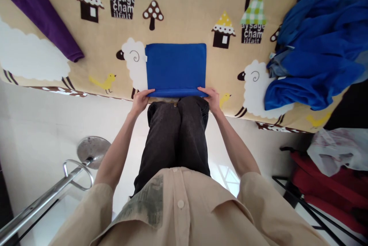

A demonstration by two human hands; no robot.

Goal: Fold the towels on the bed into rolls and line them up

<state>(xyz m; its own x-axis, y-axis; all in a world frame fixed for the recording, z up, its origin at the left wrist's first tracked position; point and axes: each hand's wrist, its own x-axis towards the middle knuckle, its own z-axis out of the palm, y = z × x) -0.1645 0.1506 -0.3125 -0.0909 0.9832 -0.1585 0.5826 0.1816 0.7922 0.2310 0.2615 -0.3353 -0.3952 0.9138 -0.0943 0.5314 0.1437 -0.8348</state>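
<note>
A blue cloth (176, 65) lies flat as a neat rectangle in front of me, with a small white tag on its left side. Its near edge is turned up in a narrow fold. At the left end of that fold, my left hand (141, 100) pinches the cloth between thumb and fingers. My right hand (211, 98) grips the right end of the same fold in a similar pinch. Both hands rest by the front edge of the patterned cover.
Under the cloth spreads a beige cover (178, 12) printed with sheep and houses. Crumpled blue cloths (319, 54) are heaped at right, a rolled purple cloth (43, 15) at left. Below stand a metal stool (93, 152) and a red bag (322, 184) with a plastic bag (339, 148).
</note>
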